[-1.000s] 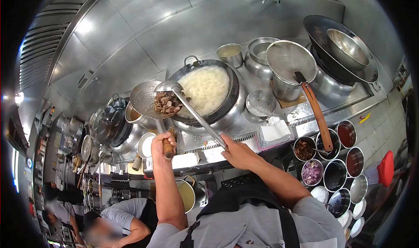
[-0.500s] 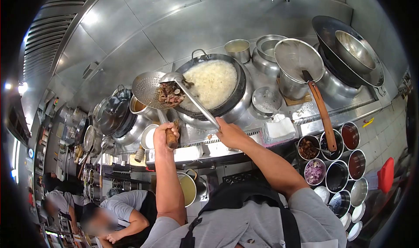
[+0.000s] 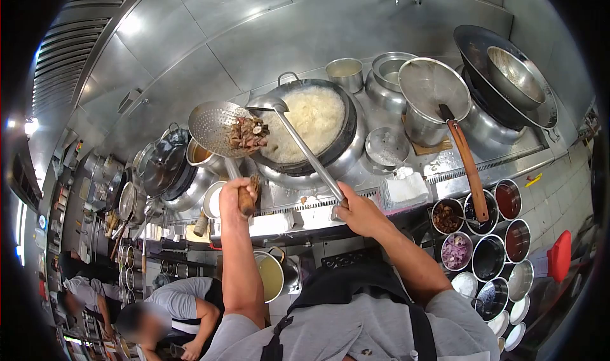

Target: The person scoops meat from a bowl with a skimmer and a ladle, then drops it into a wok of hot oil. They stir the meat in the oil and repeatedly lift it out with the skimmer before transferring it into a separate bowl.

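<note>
My left hand (image 3: 236, 197) is closed around the wooden handle of a perforated metal strainer (image 3: 208, 127). Browned food pieces (image 3: 248, 134), perhaps meat, lie toward the right side of its bowl. The strainer is held over the left rim of a large wok (image 3: 341, 151) of pale, frothing liquid (image 3: 311, 116). My right hand (image 3: 357, 211) grips the lower end of a long-handled ladle (image 3: 298, 142). The ladle's head is above the wok's left part, just right of the strainer. Whatever the ladle's bowl holds is hidden.
A fine mesh sieve (image 3: 435, 84) rests on a pot right of the wok. A folded white cloth (image 3: 405, 189) lies at the counter's front. Ingredient tubs (image 3: 489, 257) stand lower right, a pot (image 3: 272, 277) below my left arm. Two people (image 3: 181, 304) are at lower left.
My right hand has moved right and down, drawing the ladle head away from the food in the strainer. The strainer has shifted slightly left.
</note>
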### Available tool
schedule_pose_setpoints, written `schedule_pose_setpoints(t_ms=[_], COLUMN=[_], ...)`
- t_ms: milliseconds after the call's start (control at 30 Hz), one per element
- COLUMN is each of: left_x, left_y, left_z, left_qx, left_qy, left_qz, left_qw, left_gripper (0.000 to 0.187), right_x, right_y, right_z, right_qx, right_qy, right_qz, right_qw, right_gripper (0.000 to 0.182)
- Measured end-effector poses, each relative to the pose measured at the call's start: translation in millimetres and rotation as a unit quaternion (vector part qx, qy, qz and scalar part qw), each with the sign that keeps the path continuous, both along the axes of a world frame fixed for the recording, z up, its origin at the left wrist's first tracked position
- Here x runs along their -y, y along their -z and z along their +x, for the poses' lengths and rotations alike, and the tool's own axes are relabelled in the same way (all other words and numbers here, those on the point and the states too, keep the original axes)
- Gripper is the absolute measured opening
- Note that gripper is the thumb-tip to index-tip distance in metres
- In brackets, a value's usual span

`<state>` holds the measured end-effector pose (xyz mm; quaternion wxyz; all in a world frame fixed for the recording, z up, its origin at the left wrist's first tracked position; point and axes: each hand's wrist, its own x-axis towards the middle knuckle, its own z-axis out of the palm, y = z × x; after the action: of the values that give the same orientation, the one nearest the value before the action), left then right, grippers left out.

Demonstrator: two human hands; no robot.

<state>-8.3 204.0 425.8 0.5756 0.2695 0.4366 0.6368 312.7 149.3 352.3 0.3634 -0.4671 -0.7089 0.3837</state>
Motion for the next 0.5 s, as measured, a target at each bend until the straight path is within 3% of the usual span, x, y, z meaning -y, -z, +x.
schedule_pose_setpoints(t_ms=[300, 500], left_x=[-4, -2], left_y=[9, 21], left_z=[11, 16], left_qx=[-0.084, -0.085], left_qy=[-0.032, -0.021], left_qz=[0.01, -0.008], left_qw=[0.996, 0.996], left_gripper=[0.008, 0.028], right_x=[25, 44], right_y=[24, 9], right_z=[28, 50], right_qx=[-0.044, -0.087], right_qy=[0.064, 0.08], right_qz=[0.015, -0.013], right_qw=[0.997, 0.993], right_gripper=[0.062, 0.063])
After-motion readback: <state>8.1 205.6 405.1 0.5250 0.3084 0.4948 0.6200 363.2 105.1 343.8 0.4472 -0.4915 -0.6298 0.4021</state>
